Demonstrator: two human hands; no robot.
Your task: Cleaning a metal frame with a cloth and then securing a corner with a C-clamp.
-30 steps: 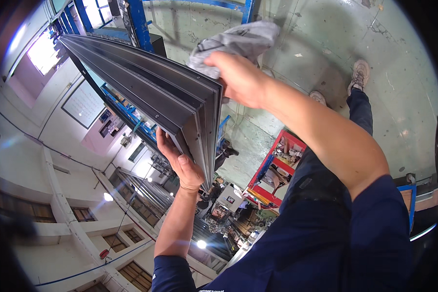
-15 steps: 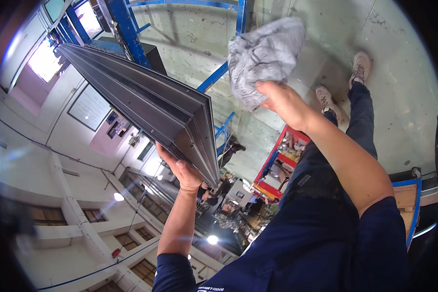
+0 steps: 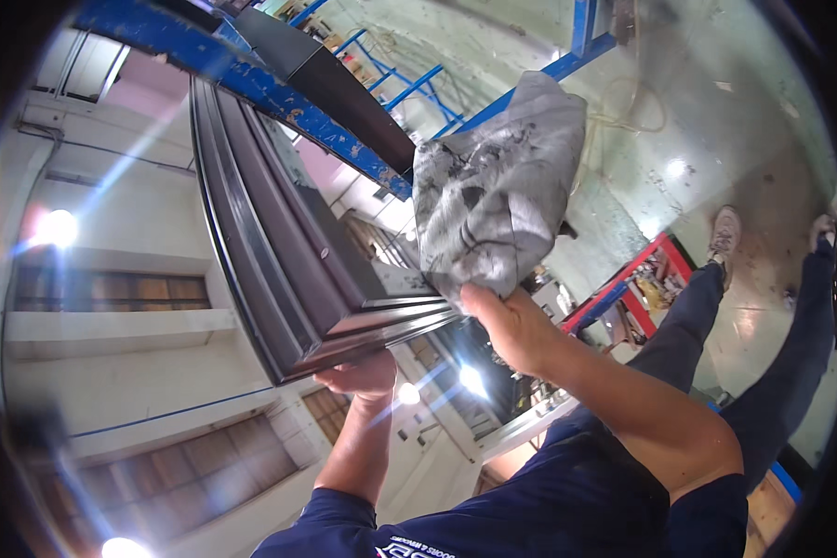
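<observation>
A long dark brown profiled frame [image 3: 293,251], with a corner towards me, slants across the left of the head view. My left hand [image 3: 365,374] grips its near end from below; the frame hides part of the fingers. My right hand [image 3: 513,330] pinches the lower end of a grey, dark-stained cloth [image 3: 502,200]. The cloth hangs bunched beside the frame's near right corner and overlaps it in view. Whether cloth and frame touch I cannot tell.
A chipped blue metal beam [image 3: 298,116] runs behind the frame, with a dark box-like profile [image 3: 330,84] along it. To the right stands a red rack [image 3: 637,298] with assorted items. A pale hose [image 3: 637,116] lies on the greenish floor [image 3: 688,167].
The frame has turned to a steeper slant, its near end now showing a broad corner. My right hand has brought the cloth lower and close to the frame. The whole view has shifted.
</observation>
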